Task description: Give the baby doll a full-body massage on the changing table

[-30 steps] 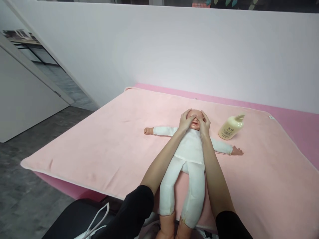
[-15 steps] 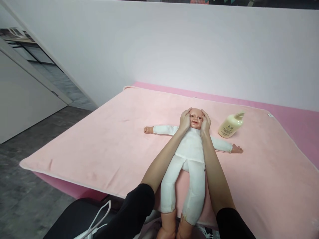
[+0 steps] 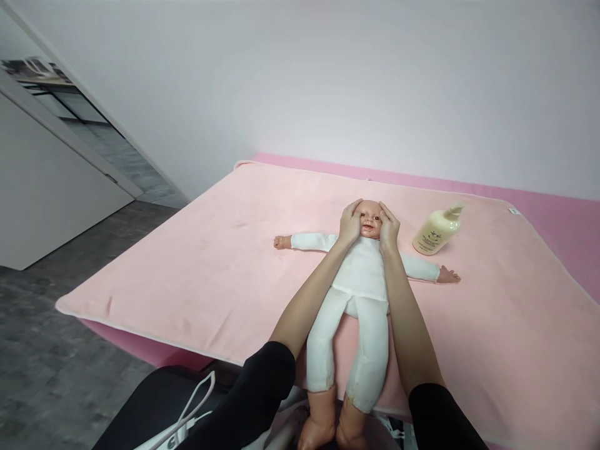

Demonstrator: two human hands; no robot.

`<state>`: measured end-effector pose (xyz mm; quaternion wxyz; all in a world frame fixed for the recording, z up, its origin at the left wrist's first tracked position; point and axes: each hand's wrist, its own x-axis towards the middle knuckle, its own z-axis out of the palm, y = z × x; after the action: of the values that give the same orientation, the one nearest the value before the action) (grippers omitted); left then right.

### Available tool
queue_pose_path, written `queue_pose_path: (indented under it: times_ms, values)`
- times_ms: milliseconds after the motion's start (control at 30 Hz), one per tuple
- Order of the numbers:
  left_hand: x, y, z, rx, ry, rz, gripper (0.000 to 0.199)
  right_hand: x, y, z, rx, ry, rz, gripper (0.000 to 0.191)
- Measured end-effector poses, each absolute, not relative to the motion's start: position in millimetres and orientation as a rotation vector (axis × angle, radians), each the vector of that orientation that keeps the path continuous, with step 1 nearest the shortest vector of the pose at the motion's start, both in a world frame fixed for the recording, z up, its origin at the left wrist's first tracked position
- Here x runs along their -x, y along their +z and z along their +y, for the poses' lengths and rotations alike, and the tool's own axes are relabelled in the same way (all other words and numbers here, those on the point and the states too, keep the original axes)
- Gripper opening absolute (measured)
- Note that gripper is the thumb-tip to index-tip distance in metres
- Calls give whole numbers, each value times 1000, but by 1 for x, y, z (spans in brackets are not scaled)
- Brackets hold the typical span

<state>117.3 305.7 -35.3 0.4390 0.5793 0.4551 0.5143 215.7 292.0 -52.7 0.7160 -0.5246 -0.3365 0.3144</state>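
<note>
A baby doll (image 3: 360, 269) with a white cloth body lies face up on the pink blanket (image 3: 197, 250), its arms spread and its feet over the near edge. My left hand (image 3: 350, 223) rests along the left side of the doll's head, and my right hand (image 3: 389, 226) lies against the other side. Both hands cup the head between them, with the fingertips near its forehead. To the right of the doll's head, a pale yellow pump bottle (image 3: 435, 232) stands on the blanket.
Behind the blanket rises a white wall (image 3: 300, 81). A black object with a white cable (image 3: 194, 400) is at the near left, below the table edge. Grey floor (image 3: 47, 350) and a white door (image 3: 51, 187) show at the left.
The view has shifted slightly, so the scene sits a little further right and higher. Both hands stay on the doll's head, with no clear movement against it.
</note>
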Motion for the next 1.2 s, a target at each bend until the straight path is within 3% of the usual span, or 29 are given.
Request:
queue_pose_path:
  times_ms: [300,467,633,867,1100,1200]
  values:
    - [-115,-37,304,-1500,1295,1140,40,-209,-47,280,1239,603,-911,46]
    - [-116,-39,309,-1483,1287,1130,34,-211,-49,283,1243,615,-870,40]
    - [-117,-37,312,-1411,1262,1157,36,-214,-45,286,1197,732,-814,34]
    - [-97,-26,308,-1595,1080,1057,45,-235,-46,282,1135,995,-775,40]
    - [-77,-10,294,-2087,745,930,87,-266,-28,254,1305,1010,-1159,75]
    - [-78,-10,293,-2133,781,897,92,-264,-25,248,1305,1084,-1234,96]
